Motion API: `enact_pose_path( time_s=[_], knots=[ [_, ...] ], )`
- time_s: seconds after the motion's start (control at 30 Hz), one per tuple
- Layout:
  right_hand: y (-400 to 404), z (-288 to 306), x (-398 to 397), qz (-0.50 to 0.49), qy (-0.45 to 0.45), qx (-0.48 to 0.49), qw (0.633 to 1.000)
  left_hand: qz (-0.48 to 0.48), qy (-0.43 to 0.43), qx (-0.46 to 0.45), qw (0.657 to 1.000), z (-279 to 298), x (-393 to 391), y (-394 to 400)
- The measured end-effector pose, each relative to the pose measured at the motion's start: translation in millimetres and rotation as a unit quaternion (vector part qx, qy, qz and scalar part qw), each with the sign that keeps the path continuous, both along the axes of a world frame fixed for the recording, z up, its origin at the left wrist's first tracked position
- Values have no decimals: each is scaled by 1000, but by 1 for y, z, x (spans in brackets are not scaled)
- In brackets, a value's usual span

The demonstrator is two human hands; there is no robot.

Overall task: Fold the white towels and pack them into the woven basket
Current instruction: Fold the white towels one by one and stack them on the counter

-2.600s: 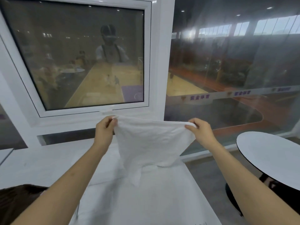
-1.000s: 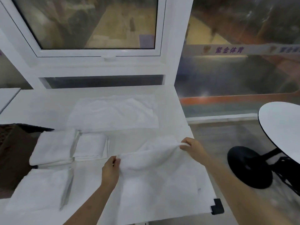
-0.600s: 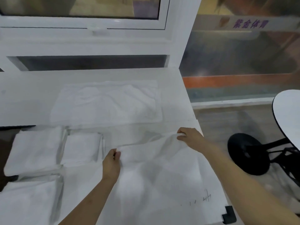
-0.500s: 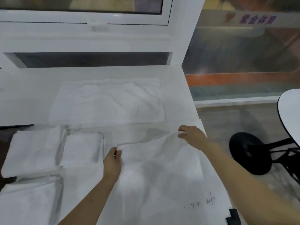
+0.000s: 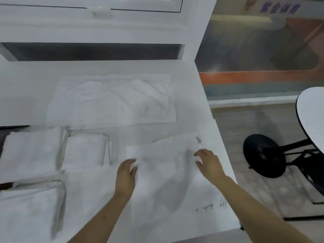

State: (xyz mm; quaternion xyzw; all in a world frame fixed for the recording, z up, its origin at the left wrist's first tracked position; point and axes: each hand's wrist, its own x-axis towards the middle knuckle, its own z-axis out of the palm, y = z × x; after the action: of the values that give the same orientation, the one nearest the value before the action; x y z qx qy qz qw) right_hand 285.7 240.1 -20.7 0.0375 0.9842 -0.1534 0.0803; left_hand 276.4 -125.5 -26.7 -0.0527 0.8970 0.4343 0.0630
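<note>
Lying flat on the white table [image 5: 98,199], the unfolded towel [image 5: 163,172] sat dead ahead of both hands, reaching from about 12 o'clock down toward 6 o'clock between the forearms; its far edge ran roughly 9-to-3, so the long axis looked to run away from the person, though white on white made the near edge hard to trace

Left hand [image 5: 125,174] rested with straight, relaxed fingers on the towel's far-left corner area, at 10 o'clock of the cloth. Right hand [image 5: 209,163] had fingers spread and loosely bent at the towel's right side, at 2 o'clock; whether it touched the cloth or hung just above it I couldn't tell. Neither hand pinched anything

Judgement: both hands sat near the far edge and about equally close to it, so the next fold likely turns on pairing corners along that 9-to-3 edge; the left was slightly nearer its corner

Outward: a small folded towel [image 5: 86,151] lay just beside at 9 o'clock, a larger folded towel [image 5: 31,151] further at 9, a folded stack [image 5: 29,207] at 8. A spread towel [image 5: 112,99] lay at 12, apart from the working one. Woven basket wasn't identifiable in frame. Round table [image 5: 310,118] and its black base [image 5: 263,155] stood at 3, off the bench
</note>
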Motion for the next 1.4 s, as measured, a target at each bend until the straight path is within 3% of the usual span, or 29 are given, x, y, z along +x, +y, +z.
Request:
enact_pose_path(
  time_s=[0.13,0.27,0.43,0.53,0.73,0.87,1.13,1.3,1.4],
  knots=[
    [1,-15,67,44,18,-32,998,-87,46,-73,992,-18,49,11],
    [4,-28,129,96,26,-53,994,-191,105,-155,964,-26,99,25],
    [15,-35,163,111,7,-33,993,-326,78,-200,921,-42,139,25],
    [21,-40,167,93,6,-39,995,-341,69,-229,909,-47,146,19],
    [12,-33,149,56,13,-46,997,-278,150,-261,912,-34,138,16],
    [4,12,133,21,50,-69,996,-231,156,-231,932,3,112,12],
    [14,137,61,25,174,-142,974,-321,201,-214,901,125,1,-10],
    [26,205,9,26,230,-119,966,-199,191,-152,949,225,-58,-9],
    [24,232,-10,29,260,-104,960,-190,182,-160,951,259,-80,-5]
  ],
)
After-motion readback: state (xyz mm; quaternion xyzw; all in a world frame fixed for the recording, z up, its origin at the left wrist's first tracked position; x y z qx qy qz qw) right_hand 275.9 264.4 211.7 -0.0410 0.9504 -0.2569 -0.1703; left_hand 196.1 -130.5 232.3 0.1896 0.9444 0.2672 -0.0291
